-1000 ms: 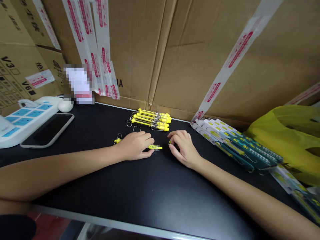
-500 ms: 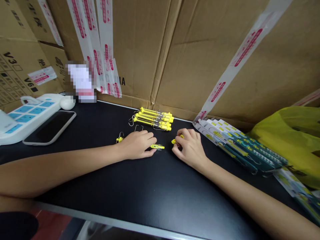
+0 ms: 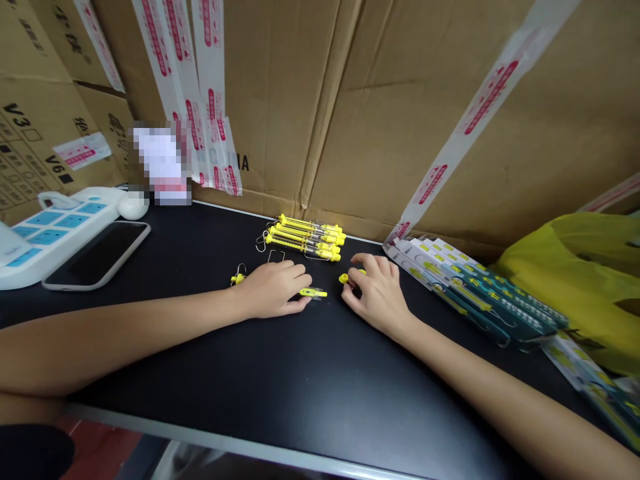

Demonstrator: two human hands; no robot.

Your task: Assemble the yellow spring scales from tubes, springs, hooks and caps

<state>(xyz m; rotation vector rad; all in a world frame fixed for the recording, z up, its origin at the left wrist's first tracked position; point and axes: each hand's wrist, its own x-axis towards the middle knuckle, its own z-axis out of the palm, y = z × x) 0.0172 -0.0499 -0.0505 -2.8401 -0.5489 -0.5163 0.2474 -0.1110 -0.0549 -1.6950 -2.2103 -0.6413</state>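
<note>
My left hand (image 3: 277, 289) is closed around a slim yellow tool that looks like a spring scale (image 3: 313, 293). The tool's clear and yellow end points right, past my fingertips, and its hook end (image 3: 237, 278) shows beyond the wrist. Most of its middle is hidden under the palm. To the right, my right hand (image 3: 375, 287) has its fingers curled around a small yellow piece (image 3: 344, 278), partly covered by the fingers. The two parts are apart. Behind the hands lies a pile of several similar yellow scales (image 3: 305, 237) with wire hooks. A bent wire (image 3: 276, 255) shows just behind my left hand.
Overlapping printed packs (image 3: 480, 293) lie at right, beside a yellow plastic bag (image 3: 560, 280). A phone (image 3: 97, 255) and a white power strip (image 3: 60, 227) are at left. Cardboard (image 3: 280, 100) walls off the back of the black table (image 3: 280, 380).
The fingers of my right hand have shifted slightly around the small yellow piece, with the index finger lifted a little. My left hand keeps its hold. The view has moved very slightly.
</note>
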